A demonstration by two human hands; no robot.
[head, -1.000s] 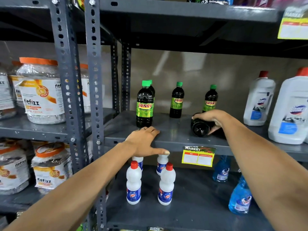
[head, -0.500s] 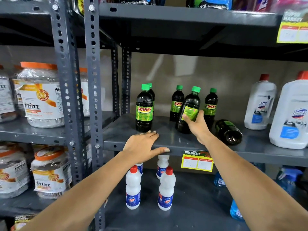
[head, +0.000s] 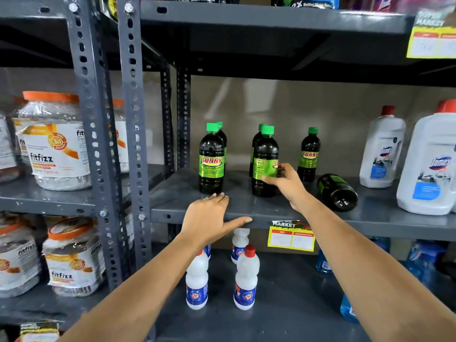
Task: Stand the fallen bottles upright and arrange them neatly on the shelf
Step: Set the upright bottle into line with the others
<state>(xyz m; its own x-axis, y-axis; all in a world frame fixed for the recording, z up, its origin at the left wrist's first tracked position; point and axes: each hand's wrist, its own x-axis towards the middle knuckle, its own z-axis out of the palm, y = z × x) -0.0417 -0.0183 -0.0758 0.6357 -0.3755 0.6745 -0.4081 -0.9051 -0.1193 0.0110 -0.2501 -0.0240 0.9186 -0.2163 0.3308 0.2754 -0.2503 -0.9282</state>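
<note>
our right hand [head: 287,187] fingers wrap the label of an upright sunny bottle [head: 265,166] mid shelf [head: 320,214]; we twist it label-front, base flat, in line. left hand [head: 209,218] lies flat and open on the shelf edge, holding nothing. fallen bottle [head: 336,191] lies just right.

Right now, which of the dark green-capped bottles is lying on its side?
The fallen bottle, right of the right hand, base toward the camera. The other Sunny bottles stand upright.
</note>
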